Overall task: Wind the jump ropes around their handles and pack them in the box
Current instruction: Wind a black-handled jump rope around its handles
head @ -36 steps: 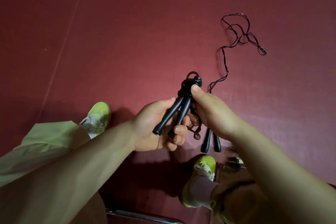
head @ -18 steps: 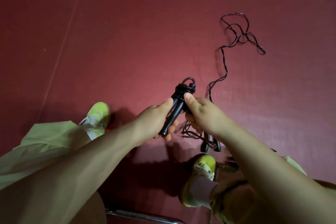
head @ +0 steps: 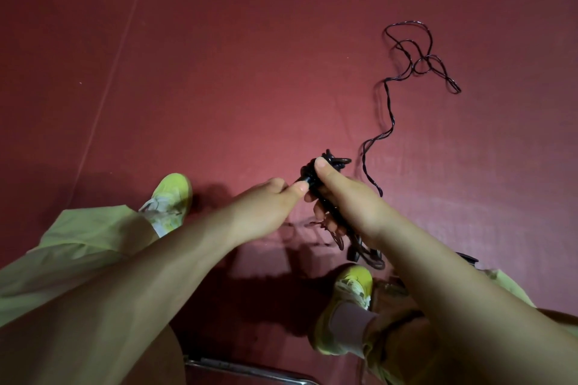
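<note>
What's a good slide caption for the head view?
Both hands grip a wound jump rope above a red floor; another rope lies loose.

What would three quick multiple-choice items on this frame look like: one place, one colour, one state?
1. Where does the loose rope lie?
A. on the red floor, far right
B. in a box
C. across the left knee

2. What colour are the shoes?
A. white
B. yellow-green
C. black

3. What is the right hand doing?
A. hanging idle
B. lying flat on the floor
C. gripping the wound rope bundle

Key: 1 A, its tangle spreads over the floor beyond the hands. 2 B, both shoes show that colour. 3 C, its thumb presses on the black bundle, which the left hand pinches too.
</note>
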### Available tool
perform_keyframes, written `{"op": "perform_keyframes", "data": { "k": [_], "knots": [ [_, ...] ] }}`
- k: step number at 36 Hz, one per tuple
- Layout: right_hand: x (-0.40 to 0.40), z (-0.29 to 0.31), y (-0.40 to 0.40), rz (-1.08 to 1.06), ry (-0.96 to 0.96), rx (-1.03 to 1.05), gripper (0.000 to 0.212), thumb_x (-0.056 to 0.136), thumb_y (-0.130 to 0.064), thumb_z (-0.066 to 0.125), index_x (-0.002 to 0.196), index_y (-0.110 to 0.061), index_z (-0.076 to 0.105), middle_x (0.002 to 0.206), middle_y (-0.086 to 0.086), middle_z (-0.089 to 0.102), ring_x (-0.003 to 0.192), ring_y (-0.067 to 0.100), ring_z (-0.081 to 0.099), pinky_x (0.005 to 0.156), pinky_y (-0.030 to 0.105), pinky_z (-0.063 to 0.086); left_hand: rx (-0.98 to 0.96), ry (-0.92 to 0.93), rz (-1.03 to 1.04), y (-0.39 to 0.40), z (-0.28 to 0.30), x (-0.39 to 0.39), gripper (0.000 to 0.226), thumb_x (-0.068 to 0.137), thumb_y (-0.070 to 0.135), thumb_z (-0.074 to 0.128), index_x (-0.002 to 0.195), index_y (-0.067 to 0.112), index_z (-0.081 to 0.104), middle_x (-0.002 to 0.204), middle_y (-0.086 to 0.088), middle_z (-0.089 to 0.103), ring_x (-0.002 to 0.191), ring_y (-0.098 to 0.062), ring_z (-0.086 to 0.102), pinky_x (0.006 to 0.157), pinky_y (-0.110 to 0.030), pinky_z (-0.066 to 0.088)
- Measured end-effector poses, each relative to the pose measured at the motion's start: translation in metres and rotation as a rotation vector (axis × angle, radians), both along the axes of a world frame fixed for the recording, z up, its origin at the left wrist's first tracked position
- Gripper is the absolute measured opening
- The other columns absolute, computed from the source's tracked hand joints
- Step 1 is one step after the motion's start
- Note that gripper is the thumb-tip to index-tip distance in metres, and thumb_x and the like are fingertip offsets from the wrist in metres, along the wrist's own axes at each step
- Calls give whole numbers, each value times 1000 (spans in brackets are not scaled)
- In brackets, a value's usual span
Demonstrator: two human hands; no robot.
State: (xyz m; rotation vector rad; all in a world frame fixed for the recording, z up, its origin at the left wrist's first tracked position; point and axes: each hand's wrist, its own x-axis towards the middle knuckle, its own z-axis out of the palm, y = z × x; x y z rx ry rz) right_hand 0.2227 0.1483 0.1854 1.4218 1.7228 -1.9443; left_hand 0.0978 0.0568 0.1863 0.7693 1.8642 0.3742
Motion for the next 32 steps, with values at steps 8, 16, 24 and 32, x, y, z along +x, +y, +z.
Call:
{"op": "perform_keyframes", "data": {
  "k": [8,16,24,32],
  "knots": [
    [0,5,1,-97,83,91,45,96,-50,46,76,-13,61,59,2,53,49,15,41,51,29,30,105,59,-5,1,8,2,34,97,51,38,78,22,40,73,6,43,64,-9,40,59,-30,29],
    [0,7,3,-118,246,173,37,80,-43,45,72,-8,55,52,-5,46,50,10,40,49,20,33,137,-487,183,-1,8,-2,27,88,44,61,73,21,58,68,4,55,67,-14,50,66,-26,38],
    [2,11,7,-131,444,62,43,66,-50,50,77,-9,56,69,11,51,61,16,48,58,29,39,116,-1018,268,-2,13,-4,51,80,53,45,91,10,70,82,-16,70,79,-29,66,83,-42,49],
    [4,13,8,-201,640,-221,44,61,-43,53,86,-8,63,73,0,68,72,13,65,76,27,49,83,-1660,194,-16,1,8,68,86,66,43,104,3,64,85,-10,67,83,-27,66,94,-45,45]
  ]
}}
